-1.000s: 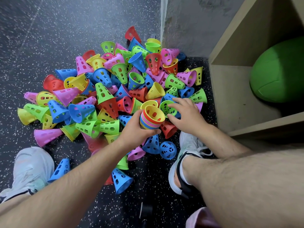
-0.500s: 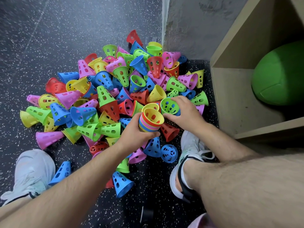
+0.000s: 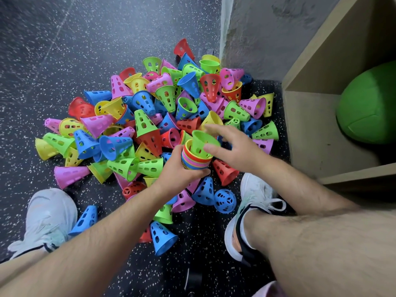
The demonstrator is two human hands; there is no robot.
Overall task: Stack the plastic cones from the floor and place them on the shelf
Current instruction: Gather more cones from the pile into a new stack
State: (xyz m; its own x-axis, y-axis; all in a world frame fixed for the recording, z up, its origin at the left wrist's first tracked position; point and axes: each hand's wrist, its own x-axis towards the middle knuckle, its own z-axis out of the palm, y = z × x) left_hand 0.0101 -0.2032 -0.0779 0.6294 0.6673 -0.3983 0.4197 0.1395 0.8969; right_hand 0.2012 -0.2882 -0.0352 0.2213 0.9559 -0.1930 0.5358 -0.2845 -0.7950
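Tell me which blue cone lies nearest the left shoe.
The lone blue cone lying on its side right beside the left shoe; every other blue cone sits farther away.

Dark speckled floor [image 3: 64, 50] lies open left of the perforated plastic cone heap [image 3: 150, 125]. A large green ball [image 3: 368, 108] blocks the right of the beige wooden shelf [image 3: 310, 129]; its left is free.

A stack of cones [image 3: 196, 162] sits in the left hand [image 3: 177, 174], its top cone [image 3: 200, 144] touched by the right hand [image 3: 233, 146] just beside it. Beyond and left of the 2 hands, a pile of cones [image 3: 150, 116] spreads over the floor [image 3: 53, 50] up to the wall [image 3: 267, 28]. Right of the hands stands a shelf [image 3: 310, 129] with 1 ball [image 3: 368, 103] inside. Nearer than the hands, the left shoe [image 3: 47, 217] and right shoe [image 3: 255, 196] flank the forearms, with loose cones between them.
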